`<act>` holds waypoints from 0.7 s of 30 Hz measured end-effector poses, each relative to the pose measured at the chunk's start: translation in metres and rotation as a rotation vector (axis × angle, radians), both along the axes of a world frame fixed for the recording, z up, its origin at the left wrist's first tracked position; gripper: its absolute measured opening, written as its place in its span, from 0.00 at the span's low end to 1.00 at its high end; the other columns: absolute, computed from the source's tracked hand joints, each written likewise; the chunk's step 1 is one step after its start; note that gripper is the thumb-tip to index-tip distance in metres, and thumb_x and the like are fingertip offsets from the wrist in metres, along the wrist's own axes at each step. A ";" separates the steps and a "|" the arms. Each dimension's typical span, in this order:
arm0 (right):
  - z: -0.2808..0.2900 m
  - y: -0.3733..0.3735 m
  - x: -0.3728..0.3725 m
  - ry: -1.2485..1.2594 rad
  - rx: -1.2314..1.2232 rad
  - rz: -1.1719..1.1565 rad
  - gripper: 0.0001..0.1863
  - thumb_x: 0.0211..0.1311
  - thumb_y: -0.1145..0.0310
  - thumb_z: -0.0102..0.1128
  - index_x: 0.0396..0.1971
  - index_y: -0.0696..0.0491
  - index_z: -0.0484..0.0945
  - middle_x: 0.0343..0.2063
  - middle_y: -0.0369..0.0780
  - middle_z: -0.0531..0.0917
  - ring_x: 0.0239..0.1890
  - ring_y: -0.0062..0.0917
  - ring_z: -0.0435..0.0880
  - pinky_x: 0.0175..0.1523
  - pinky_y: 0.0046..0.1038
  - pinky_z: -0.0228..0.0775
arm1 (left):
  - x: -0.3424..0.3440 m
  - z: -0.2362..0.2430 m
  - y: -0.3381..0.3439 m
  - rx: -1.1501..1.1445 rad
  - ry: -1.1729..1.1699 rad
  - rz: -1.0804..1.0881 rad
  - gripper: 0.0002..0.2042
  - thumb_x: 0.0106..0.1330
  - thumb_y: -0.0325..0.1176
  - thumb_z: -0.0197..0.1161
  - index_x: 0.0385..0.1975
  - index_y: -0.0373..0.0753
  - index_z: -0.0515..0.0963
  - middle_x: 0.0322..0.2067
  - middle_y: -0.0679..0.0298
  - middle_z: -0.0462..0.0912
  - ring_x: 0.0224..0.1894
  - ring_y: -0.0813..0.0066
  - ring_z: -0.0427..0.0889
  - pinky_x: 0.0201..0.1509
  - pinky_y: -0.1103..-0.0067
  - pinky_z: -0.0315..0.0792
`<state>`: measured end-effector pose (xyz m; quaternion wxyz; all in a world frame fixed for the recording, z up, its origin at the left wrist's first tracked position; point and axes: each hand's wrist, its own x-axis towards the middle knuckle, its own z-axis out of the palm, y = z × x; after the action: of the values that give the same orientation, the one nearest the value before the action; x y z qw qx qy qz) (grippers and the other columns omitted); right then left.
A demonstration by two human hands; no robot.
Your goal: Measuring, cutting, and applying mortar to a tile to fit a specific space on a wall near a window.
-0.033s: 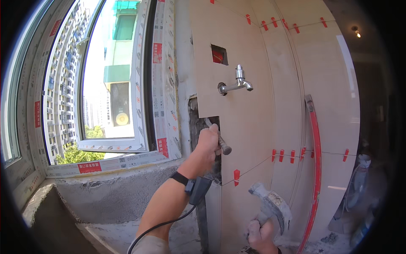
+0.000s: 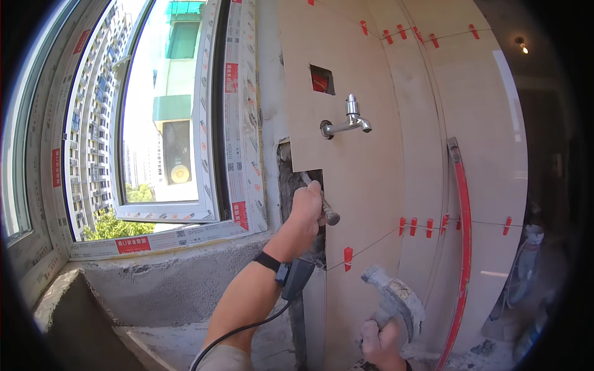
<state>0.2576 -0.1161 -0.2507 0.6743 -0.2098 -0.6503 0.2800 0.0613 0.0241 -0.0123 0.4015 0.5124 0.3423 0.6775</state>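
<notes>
My left hand (image 2: 306,210) is closed around a steel chisel (image 2: 330,216). The chisel's tip points into a dark chipped gap (image 2: 288,185) in the wall beside the beige tiles (image 2: 371,185). A black device with a cable (image 2: 294,276) is strapped to that wrist. Lower down, my right hand (image 2: 380,341) grips a hammer. Its worn metal head (image 2: 396,295) is raised in front of the lower tile, below and to the right of the chisel.
A chrome tap (image 2: 348,122) sticks out of the tile above the gap, under a square cutout (image 2: 322,79). Red tile clips (image 2: 413,226) sit in the joints. A long red level (image 2: 461,247) leans on the wall at right. At left is a window (image 2: 167,123) over a rough concrete sill (image 2: 167,284).
</notes>
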 end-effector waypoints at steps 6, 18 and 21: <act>-0.001 -0.006 -0.003 -0.102 0.045 -0.053 0.14 0.68 0.69 0.48 0.21 0.57 0.70 0.16 0.33 0.75 0.18 0.17 0.72 0.26 0.25 0.66 | -0.018 -0.023 -0.033 -0.002 -0.105 -0.121 0.15 0.73 0.46 0.54 0.31 0.41 0.74 0.19 0.67 0.73 0.13 0.74 0.70 0.13 0.76 0.63; 0.038 -0.004 -0.032 -0.434 0.182 -0.245 0.14 0.61 0.66 0.63 0.43 0.54 0.73 0.22 0.38 0.77 0.26 0.24 0.81 0.31 0.26 0.72 | -0.056 -0.001 -0.026 -0.056 -0.130 -0.192 0.15 0.75 0.46 0.50 0.30 0.44 0.73 0.09 0.70 0.69 0.09 0.76 0.62 0.13 0.75 0.53; 0.061 0.007 -0.042 -0.490 0.583 -0.410 0.17 0.58 0.65 0.67 0.43 0.55 0.73 0.23 0.41 0.77 0.23 0.33 0.81 0.27 0.30 0.73 | -0.048 0.008 -0.033 -0.097 -0.147 -0.195 0.15 0.76 0.45 0.50 0.28 0.44 0.73 0.09 0.70 0.69 0.08 0.76 0.60 0.13 0.75 0.52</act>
<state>0.2160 -0.1095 -0.1894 0.5727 -0.1957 -0.7879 -0.1136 0.0134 -0.0084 -0.0046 0.5139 0.4722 0.2930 0.6535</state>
